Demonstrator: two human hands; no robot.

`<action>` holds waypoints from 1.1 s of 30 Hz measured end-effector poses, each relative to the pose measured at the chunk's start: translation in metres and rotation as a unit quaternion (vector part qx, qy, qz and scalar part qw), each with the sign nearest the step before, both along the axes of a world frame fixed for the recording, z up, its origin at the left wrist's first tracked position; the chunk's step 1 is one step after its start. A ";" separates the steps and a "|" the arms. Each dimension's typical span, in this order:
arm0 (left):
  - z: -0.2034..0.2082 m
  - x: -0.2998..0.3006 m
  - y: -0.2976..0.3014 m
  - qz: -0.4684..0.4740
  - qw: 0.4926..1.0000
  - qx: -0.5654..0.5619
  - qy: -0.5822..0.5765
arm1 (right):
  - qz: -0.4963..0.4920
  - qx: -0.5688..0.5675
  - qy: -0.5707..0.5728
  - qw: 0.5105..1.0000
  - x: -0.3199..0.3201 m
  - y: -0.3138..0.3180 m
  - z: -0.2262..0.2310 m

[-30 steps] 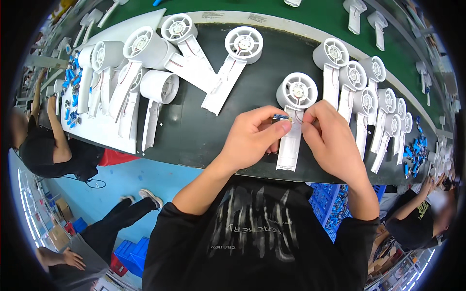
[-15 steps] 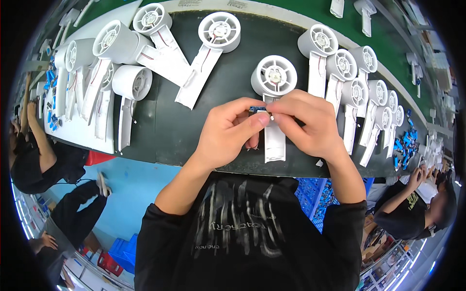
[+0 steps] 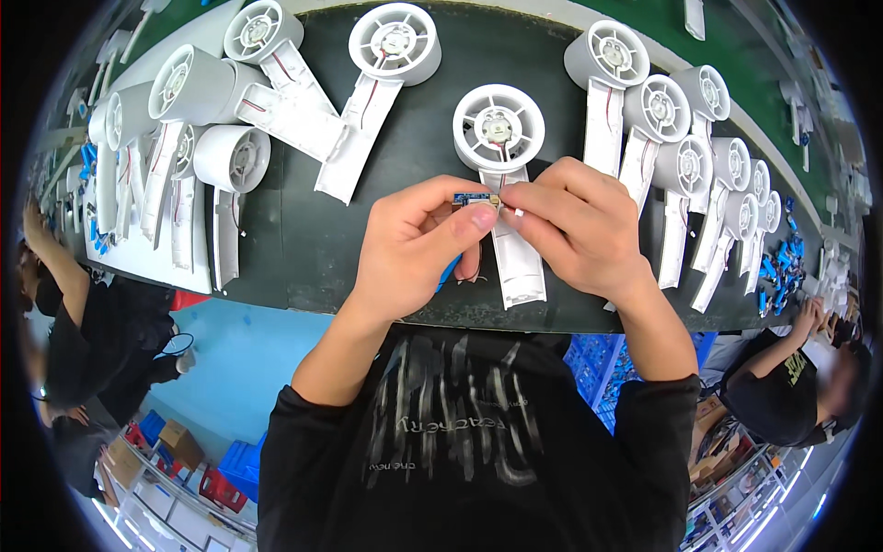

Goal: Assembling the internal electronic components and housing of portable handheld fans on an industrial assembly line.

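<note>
Between thumb and fingers, my left hand [image 3: 414, 244] grips a small blue circuit board [image 3: 470, 199]. Part of a blue piece [image 3: 449, 272] shows under that hand, with thin wires near it; the rest is hidden. My right hand [image 3: 584, 235] is closed in a pinch at the board's right end, its fingertips hiding what they hold. A tiny white connector [image 3: 519, 212] shows by those fingertips. Beneath both hands lies a white handheld fan shell [image 3: 517, 267], its open handle toward me and its round fan head [image 3: 498, 127] beyond, with a red wire running from it.
More white fan shells lie at the left [image 3: 235, 158] and right [image 3: 660, 109] of the dark work mat [image 3: 303, 230]. Blue cylindrical cells [image 3: 784, 271] are heaped at the far right. A blue crate [image 3: 589, 363] stands below the table edge. Other people sit at both sides.
The view has shifted slightly, so the fan shells sit differently in it. Both hands remain together at the board, and more of the blue piece under my left hand shows.
</note>
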State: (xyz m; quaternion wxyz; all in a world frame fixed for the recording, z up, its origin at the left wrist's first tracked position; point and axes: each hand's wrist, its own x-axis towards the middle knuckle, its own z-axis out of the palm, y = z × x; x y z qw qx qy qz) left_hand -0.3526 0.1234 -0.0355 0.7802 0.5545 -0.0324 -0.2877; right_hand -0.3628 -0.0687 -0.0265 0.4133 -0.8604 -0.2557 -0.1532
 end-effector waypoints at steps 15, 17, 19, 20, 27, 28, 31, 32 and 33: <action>0.002 -0.005 -0.002 -0.013 0.998 0.026 -0.047 | -0.045 0.174 0.174 0.968 -0.011 0.012 0.001; 0.002 -0.006 -0.003 -0.014 0.998 0.032 -0.053 | -0.062 0.173 0.198 0.963 -0.012 0.014 0.005; 0.002 -0.006 -0.004 -0.015 0.998 0.036 -0.058 | -0.077 0.203 0.251 0.943 -0.014 0.016 0.011; 0.002 -0.006 -0.003 -0.012 0.998 0.041 -0.055 | -0.089 0.233 0.303 0.920 -0.015 0.017 0.014; 0.001 -0.008 -0.003 0.007 0.997 0.044 -0.057 | -0.036 0.433 0.405 0.804 -0.017 0.019 0.017; 0.002 -0.008 -0.003 0.007 0.997 0.045 -0.057 | -0.058 0.404 0.397 0.822 -0.018 0.019 0.020; 0.005 -0.009 -0.003 -0.014 0.993 0.074 -0.095 | -0.117 0.284 0.314 0.898 -0.019 0.021 0.013; 0.006 -0.010 -0.005 -0.008 0.993 0.082 -0.089 | -0.154 0.187 0.233 0.942 -0.019 0.023 0.009; 0.006 -0.011 -0.006 -0.002 0.993 0.090 -0.083 | -0.156 0.187 0.233 0.942 -0.019 0.024 0.008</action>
